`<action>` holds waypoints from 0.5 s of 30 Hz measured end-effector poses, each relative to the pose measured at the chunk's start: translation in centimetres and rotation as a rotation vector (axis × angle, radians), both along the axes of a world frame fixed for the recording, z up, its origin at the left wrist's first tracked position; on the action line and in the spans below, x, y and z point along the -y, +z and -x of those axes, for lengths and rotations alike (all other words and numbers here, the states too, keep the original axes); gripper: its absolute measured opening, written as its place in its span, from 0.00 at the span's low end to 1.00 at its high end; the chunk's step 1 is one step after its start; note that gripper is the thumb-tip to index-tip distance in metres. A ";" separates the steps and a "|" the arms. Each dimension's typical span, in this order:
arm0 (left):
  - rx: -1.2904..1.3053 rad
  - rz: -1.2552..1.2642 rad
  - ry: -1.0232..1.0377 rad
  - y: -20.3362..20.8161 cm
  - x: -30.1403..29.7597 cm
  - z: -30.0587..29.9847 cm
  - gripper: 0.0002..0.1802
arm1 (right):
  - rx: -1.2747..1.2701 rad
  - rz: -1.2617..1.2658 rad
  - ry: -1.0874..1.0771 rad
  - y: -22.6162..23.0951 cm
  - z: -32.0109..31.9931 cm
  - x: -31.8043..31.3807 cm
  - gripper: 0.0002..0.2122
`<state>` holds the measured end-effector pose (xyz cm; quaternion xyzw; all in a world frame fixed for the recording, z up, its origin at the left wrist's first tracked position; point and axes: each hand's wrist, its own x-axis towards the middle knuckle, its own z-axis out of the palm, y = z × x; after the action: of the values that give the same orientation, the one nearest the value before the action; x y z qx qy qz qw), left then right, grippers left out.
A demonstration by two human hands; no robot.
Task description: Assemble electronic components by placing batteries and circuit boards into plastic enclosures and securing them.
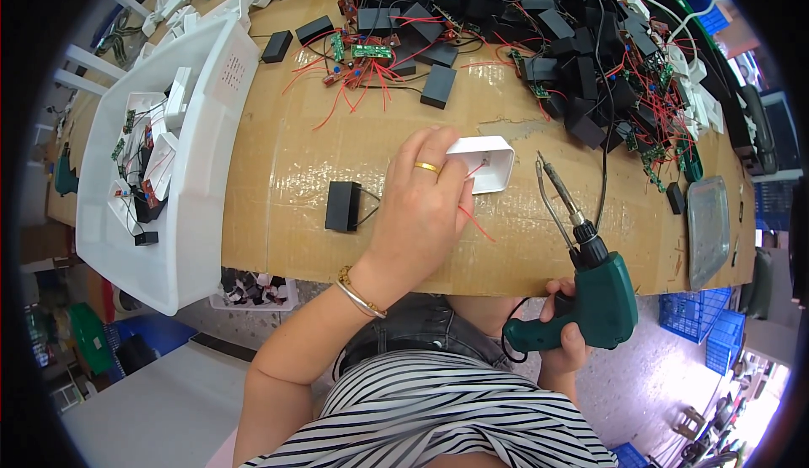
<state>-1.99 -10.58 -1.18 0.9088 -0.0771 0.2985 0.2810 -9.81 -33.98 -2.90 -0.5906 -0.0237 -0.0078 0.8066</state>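
My left hand (pixel 421 194) is closed on a small white plastic housing (pixel 497 165) above the cardboard-covered table. Inside the housing a red wire runs to a metal contact, and another red wire (pixel 479 224) pokes out below my fingers. Just left of the hand lies a black box (pixel 342 207) whose thin black leads run under my fingers. My right hand (pixel 566 333) grips a green soldering gun (pixel 608 299) by its handle at the table's front edge. Its metal tip and the thin feed tube beside it point up and away, right of the housing and apart from it.
Black boxes with green circuit boards and red wires (pixel 472 13) are heaped along the far side. A white bin (pixel 202 173) holding assembled parts stands at left. A clear tray (pixel 708 224) lies at right. The gun's black cord (pixel 605 131) crosses the table.
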 end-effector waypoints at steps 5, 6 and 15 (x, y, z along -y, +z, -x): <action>-0.053 -0.024 -0.192 5.3 -0.2 2.2 0.19 | -0.045 -0.068 -0.020 0.2 -0.1 0.2 0.32; -0.055 0.057 -0.333 6.4 -0.7 3.1 0.21 | -0.064 -0.078 -0.005 0.2 0.0 0.0 0.32; -0.045 0.856 -1.744 12.0 0.5 1.3 0.20 | -0.072 -0.079 0.017 0.4 -0.1 0.4 0.33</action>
<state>-3.29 -11.11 10.80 0.3590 -0.6031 -0.0294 0.7117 -9.67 -34.35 -2.46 -0.5581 0.0007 0.0193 0.8295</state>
